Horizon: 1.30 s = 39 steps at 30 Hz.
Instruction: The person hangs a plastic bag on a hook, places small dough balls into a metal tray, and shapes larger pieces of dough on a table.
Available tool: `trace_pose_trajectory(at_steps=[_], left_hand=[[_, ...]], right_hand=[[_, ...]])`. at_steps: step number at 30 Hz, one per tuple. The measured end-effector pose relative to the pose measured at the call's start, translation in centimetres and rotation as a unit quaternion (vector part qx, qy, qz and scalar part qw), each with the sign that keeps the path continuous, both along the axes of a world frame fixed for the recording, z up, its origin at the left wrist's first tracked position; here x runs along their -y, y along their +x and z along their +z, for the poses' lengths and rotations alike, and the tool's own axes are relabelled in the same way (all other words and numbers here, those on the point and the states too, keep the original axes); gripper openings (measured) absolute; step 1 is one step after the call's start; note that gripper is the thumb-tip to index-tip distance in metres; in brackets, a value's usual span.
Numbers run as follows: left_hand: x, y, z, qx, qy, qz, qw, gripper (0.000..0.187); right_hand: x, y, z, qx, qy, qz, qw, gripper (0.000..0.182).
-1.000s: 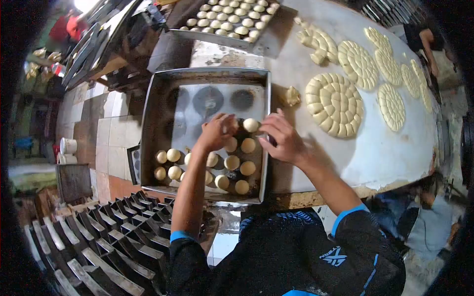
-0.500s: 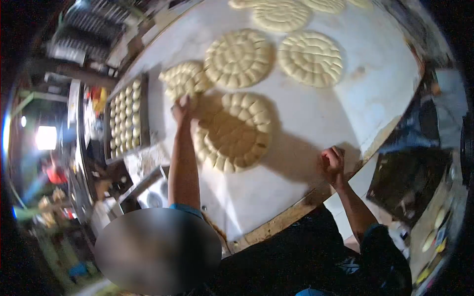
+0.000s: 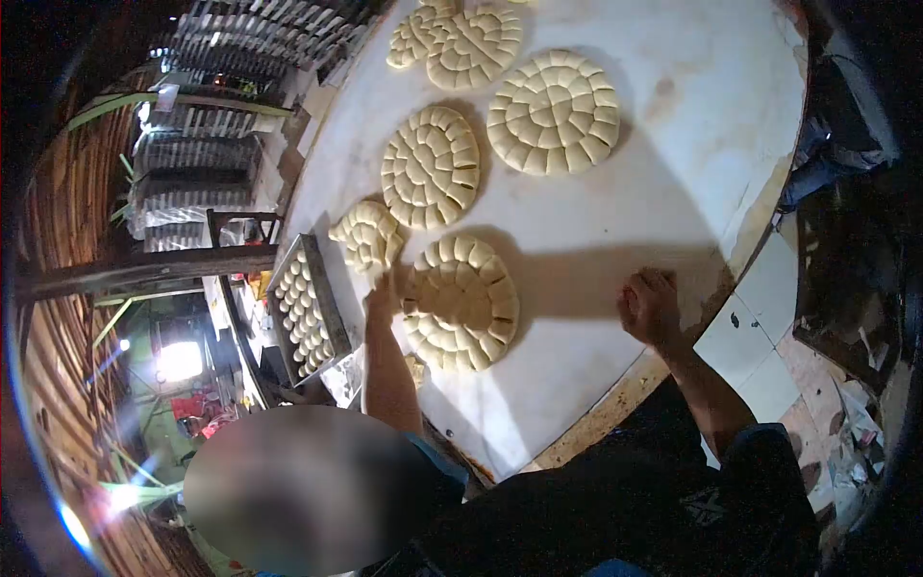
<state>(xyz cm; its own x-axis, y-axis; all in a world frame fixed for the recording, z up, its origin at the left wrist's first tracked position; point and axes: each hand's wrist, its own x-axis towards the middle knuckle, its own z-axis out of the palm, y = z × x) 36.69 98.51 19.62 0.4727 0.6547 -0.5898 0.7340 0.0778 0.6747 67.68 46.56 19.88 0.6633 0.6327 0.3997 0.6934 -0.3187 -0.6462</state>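
My left hand reaches over the left side of the marble-like table. Its fingers are closed at the lower end of a small, irregular cluster of dough pieces; shadow blurs the exact grip. Just right of that hand lies a round of dough cut into many segments, partly in my arm's shadow. My right hand rests as a loose fist near the table's right front edge, with nothing seen in it. Farther back lie another scored dough round and a larger one.
A dark tray with rows of small dough balls stands beyond the left table edge. More cut dough lies at the far end. The table has a worn front edge. A blurred oval covers the lower left.
The view has swung, so the dough and tray appear shifted. My left hand stays at the small dough cluster, now by its lower tip. My right fist remains near the table edge.
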Motion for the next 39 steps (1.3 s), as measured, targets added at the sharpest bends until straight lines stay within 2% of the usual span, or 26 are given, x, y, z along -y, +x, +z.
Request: trace_pose_trajectory(at_steps=[1,2,6,8,9,10,12,13,14,15,17,20,22,23,25,26,27,28,29,30,31,33,34,35,37,39], left_hand=[[1.1,-1.0,0.3,0.047,-0.129,0.116,0.984,0.065],[1.9,-1.8,0.5,0.055,-0.126,0.116,0.984,0.065],[10.7,-6.1,2.4,0.102,0.11,0.359,0.921,0.034],[17.5,-7.6,3.6,0.268,0.251,0.301,0.88,0.046],[23.8,-6.9,7.6,0.374,0.255,0.185,0.872,0.042],[28.9,-6.1,9.2,0.411,0.182,0.274,0.85,0.042],[35.8,-6.6,9.1,0.59,0.019,0.204,0.781,0.048],[39.2,-6.4,9.6,0.588,0.011,0.222,0.777,0.048],[42.7,-6.1,10.0,0.587,0.003,0.241,0.773,0.048],[44.8,-6.7,9.6,0.6,-0.047,0.234,0.764,0.045],[46.9,-8.0,9.9,0.528,0.106,0.183,0.822,0.043],[46.8,-12.3,9.0,0.457,0.135,0.176,0.862,0.042],[46.1,-14.6,8.2,0.392,0.161,0.223,0.878,0.036],[45.9,-15.1,8.4,0.378,0.138,0.27,0.875,0.032],[45.5,-15.7,6.2,0.381,0.092,0.307,0.867,0.017],[45.9,-14.9,6.0,0.364,0.056,0.311,0.876,0.016],[46.5,-13.7,5.7,0.347,0.021,0.312,0.884,0.017],[47.2,-12.6,4.8,0.29,0.161,0.208,0.92,0.019],[47.6,-11.8,3.6,0.221,0.299,0.101,0.923,0.021],[47.4,-11.0,2.8,0.118,0.432,-0.012,0.894,0.021],[46.6,-12.9,-3.2,0.044,0.565,-0.067,0.821,0.02],[43.8,-12.4,-0.2,0.023,0.507,0.0,0.862,0.028],[40.7,-12.3,-1.8,0.002,0.541,-0.028,0.841,0.033],[39.5,-9.9,3.1,0.03,0.493,0.017,0.869,0.034],[36.3,-5.9,3.1,0.051,0.522,0.083,0.847,0.027],[36.2,-1.9,1.4,0.119,0.419,0.099,0.894,0.023]], right_hand=[[0.1,0.0,0.2,0.006,0.006,0.001,1.0,0.01],[0.3,0.0,0.5,-0.014,-0.004,0.009,1.0,0.01],[0.7,-0.5,0.6,-0.05,0.022,0.024,0.998,0.009],[0.2,-2.7,0.7,-0.059,0.024,0.037,0.997,0.009],[-0.4,-4.5,0.7,-0.159,0.05,0.063,0.984,0.011],[-0.9,-6.7,0.5,-0.258,0.07,0.087,0.96,0.015],[-1.5,-13.5,-0.5,-0.461,0.041,0.268,0.845,0.04],[-1.5,-17.3,2.4,-0.565,0.048,0.315,0.761,0.051],[-1.5,-21.0,3.5,-0.571,0.064,0.341,0.744,0.058],[-1.4,-24.4,5.5,-0.562,0.14,0.311,0.754,0.053],[-0.5,-25.7,7.6,-0.375,0.105,0.255,0.885,0.047],[0.8,-23.8,10.7,-0.554,0.035,0.243,0.795,0.041],[0.6,-21.0,7.9,-0.484,0.067,0.145,0.86,0.041],[0.8,-19.0,8.6,-0.508,0.107,0.145,0.843,0.035],[0.6,-14.0,7.7,-0.465,0.14,0.08,0.87,0.03],[0.4,-12.8,6.8,-0.408,0.2,0.04,0.89,0.029],[0.9,-10.2,3.3,-0.223,0.142,-0.009,0.964,0.033],[1.1,-9.2,-1.3,-0.289,0.204,-0.032,0.935,0.039],[2.7,-7.6,-5.7,-0.238,0.091,-0.018,0.967,0.039],[4.7,-6.5,-5.6,-0.137,-0.032,0.068,0.988,0.029],[5.6,-5.7,-1.2,0.07,-0.154,0.259,0.951,0.019],[4.0,-4.0,2.4,0.155,-0.121,0.339,0.92,0.018],[2.7,-2.8,2.6,0.161,-0.123,0.301,0.932,0.019],[1.2,-1.9,2.5,0.165,-0.125,0.261,0.943,0.021],[-3.8,-2.2,2.8,0.14,-0.089,0.211,0.963,0.023],[-7.1,-4.4,2.5,0.084,-0.042,0.212,0.973,0.022]])
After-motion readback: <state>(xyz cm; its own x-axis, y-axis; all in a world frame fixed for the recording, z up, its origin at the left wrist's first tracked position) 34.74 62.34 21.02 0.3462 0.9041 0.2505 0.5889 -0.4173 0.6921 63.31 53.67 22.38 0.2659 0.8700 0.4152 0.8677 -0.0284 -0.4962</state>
